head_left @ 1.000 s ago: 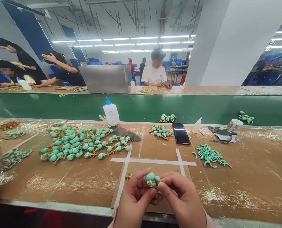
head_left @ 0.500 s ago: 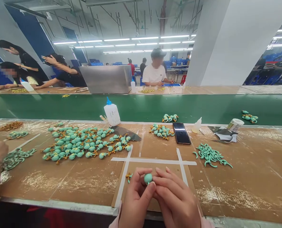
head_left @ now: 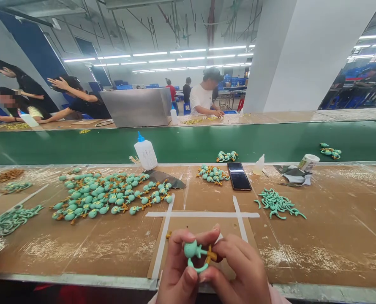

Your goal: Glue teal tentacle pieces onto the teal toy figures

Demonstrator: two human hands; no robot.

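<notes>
You're sitting in a bright factory hall at a long work line, with a green conveyor belt (head_left: 188, 143) running across at 12 o'clock and a far counter beyond it, where a person in a white T-shirt (head_left: 202, 99) works beside a steel box (head_left: 135, 107). Your brown, cardboard-covered counter (head_left: 80, 253) carries a large pile of teal figures with orange limbs (head_left: 105, 196) at 10 o'clock. A white glue bottle with a blue nozzle (head_left: 145, 154) stands behind that pile at 11 o'clock, and a smartphone (head_left: 239, 176) lies face up at 12 to 1 o'clock, just beside a smaller cluster of figures (head_left: 212, 175). A heap of curled teal limbs (head_left: 278, 203) sits at 2 o'clock. White tape strips (head_left: 203, 214) mark out a work square directly in front of you at 12 o'clock. Your left hand (head_left: 183, 264) and right hand (head_left: 243, 270) are close together over that square at 6 o'clock, both gripping one teal figure (head_left: 192, 250) in their fingertips. A curved teal limb (head_left: 197, 267) hangs below its round head, and an orange piece (head_left: 211, 254) sits at its right side.
</notes>
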